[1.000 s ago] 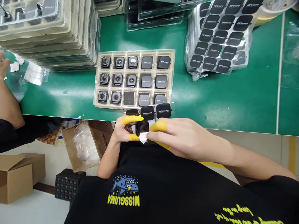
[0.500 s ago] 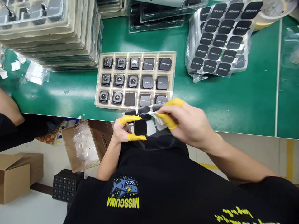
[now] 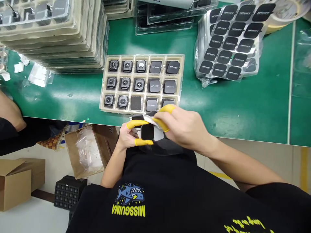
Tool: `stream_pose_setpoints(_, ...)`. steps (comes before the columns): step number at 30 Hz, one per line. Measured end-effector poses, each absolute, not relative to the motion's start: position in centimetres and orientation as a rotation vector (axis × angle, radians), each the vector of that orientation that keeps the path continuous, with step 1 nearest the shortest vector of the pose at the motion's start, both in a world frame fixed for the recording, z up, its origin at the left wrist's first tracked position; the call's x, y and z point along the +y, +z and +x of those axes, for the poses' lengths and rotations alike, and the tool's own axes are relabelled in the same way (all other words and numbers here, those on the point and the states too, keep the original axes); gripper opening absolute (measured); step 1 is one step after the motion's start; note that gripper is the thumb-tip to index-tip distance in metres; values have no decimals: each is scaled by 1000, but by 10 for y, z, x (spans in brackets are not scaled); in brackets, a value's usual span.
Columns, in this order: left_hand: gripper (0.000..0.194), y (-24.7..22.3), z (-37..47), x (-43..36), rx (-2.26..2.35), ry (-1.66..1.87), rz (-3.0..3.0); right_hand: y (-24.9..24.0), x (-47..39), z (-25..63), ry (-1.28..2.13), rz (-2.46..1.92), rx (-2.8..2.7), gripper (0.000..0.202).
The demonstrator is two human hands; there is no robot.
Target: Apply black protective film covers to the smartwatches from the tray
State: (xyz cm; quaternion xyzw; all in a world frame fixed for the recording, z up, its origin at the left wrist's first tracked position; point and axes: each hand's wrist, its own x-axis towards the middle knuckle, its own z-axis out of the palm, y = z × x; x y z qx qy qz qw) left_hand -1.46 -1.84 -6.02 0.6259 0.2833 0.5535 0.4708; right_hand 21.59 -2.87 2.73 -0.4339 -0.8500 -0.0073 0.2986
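Between the yellow-covered thumb and finger of my left hand (image 3: 128, 134) is a black square smartwatch (image 3: 147, 132), its dark screen facing up. A sheet of black film stickers (image 3: 138, 117) lies under and beside the watch at the table's front edge. My right hand (image 3: 186, 127), also with yellow finger cots, pinches a white cloth or wipe (image 3: 150, 120) just above the watch. Whether the cloth touches the screen I cannot tell. Just beyond my hands a plastic tray (image 3: 143, 55) holds several watches, some face down, some covered with dark labelled films; one front compartment (image 3: 136, 103) has no watch.
Tall stacked trays (image 3: 89, 42) stand at the back left. More clear trays (image 3: 167, 26) lie at the back. A pile of sticker sheets (image 3: 225, 42) and tape rolls (image 3: 289, 13) sit at right. Below the table edge is an open carton (image 3: 104, 145); another person's arm (image 3: 9, 111) is at far left.
My right hand has moved left with the white cloth, closer to the watch. The left hand keeps its hold with little movement.
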Motion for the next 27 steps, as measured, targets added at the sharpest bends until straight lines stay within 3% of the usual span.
stream_pose_setpoints(3, 80, -61, -18, -17, 738, 1358, 1546, 33, -36, 229, 191, -1137, -2140, 9)
stream_pose_setpoints(7, 86, -59, -19, -13, 686, 1321, 1625, 44, -44, 221, 340, -923, -2310, 19)
stream_pose_setpoints(11, 87, -58, -16, -16, 634, 1277, 1663, 42, -35, 200, 161, -855, -2387, 34)
stream_pose_setpoints(15, 85, -63, -14, -21, 694, 1345, 1594, 35, -26, 206, -28, -1006, -2327, 27)
stream_pose_setpoints(21, 85, -64, -20, -18, 739, 1376, 1572, 42, -38, 228, 308, -1019, -2208, 12)
stream_pose_setpoints(27, 87, -60, -18, -16, 709, 1337, 1644, 39, -35, 200, 190, -851, -2349, 27)
